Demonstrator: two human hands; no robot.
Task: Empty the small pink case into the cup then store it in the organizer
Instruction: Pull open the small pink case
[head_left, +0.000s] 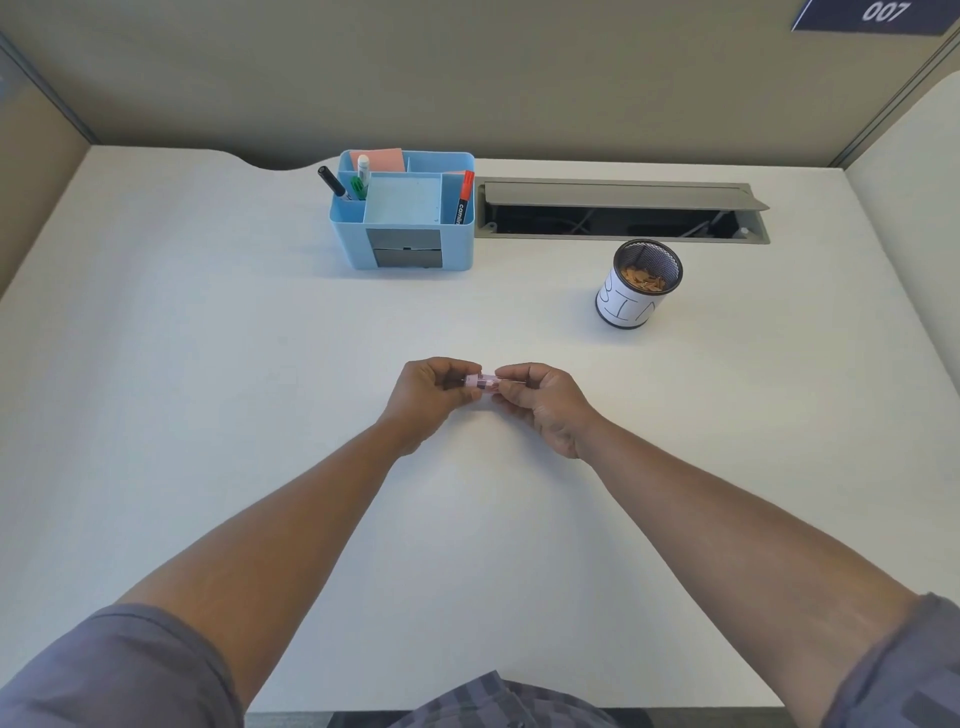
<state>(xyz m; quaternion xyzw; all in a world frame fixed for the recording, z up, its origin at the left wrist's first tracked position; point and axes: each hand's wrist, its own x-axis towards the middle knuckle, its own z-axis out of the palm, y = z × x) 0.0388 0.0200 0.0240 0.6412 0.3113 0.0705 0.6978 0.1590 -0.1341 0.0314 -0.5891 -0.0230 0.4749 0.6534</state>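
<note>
Both hands were closed on the small pink case (482, 383), which lay sideways between them just above the middle of the desk (208, 364). The left hand (428, 391) pinched one end with thumb and fingertips, and the right hand (540, 402) pinched the other end the same way, so only a short pink stretch showed between them. Whether the case was already parted or still shut could not be made out; it was too small and mostly covered by fingers.

The step in hand looked like opening the case, ahead of tipping it out. The cup (639, 283), a black mesh one with a white paper label, stood well apart toward the far right of the desk, with some brownish bits already in its bottom. The blue organizer (402, 213) stood at the far edge near the middle, holding markers and a pink pad, its centre compartment bare.

The next move would probably call for pulling the two ends apart while keeping the case level, then carrying it over the cup's mouth before tilting.
</note>
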